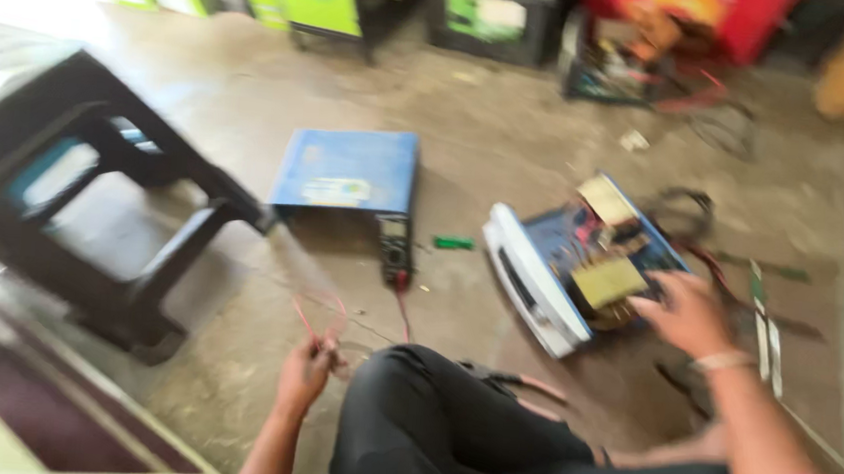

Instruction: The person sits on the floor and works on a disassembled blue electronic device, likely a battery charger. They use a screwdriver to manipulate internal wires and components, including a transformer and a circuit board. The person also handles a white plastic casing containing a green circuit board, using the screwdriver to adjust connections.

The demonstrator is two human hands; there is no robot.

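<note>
Dusty concrete floor [510, 134], frame blurred. Black plastic stool [93, 211] at left. Blue metal cover [347, 169] lies flat at centre. Opened blue-and-white electronics unit [580, 265] right of centre; right hand [687, 313] rests on its near edge, fingers spread, gripping nothing. Black multimeter [396, 248] below the cover. Left hand [306, 373], lower centre, pinches thin red wires [321, 314].

Bare concrete floor [510, 144] lies open between the flat blue metal cover [347, 169] and the opened blue-and-white appliance chassis [580, 265]. In that gap sit a dark handheld meter [394, 248] and a small green tool [454, 242]. A black plastic stool [93, 211] blocks the left side. Thin red wires [321, 314] cross the floor near the left hand [304, 373]. The right hand [687, 313] rests at the chassis edge.
</note>
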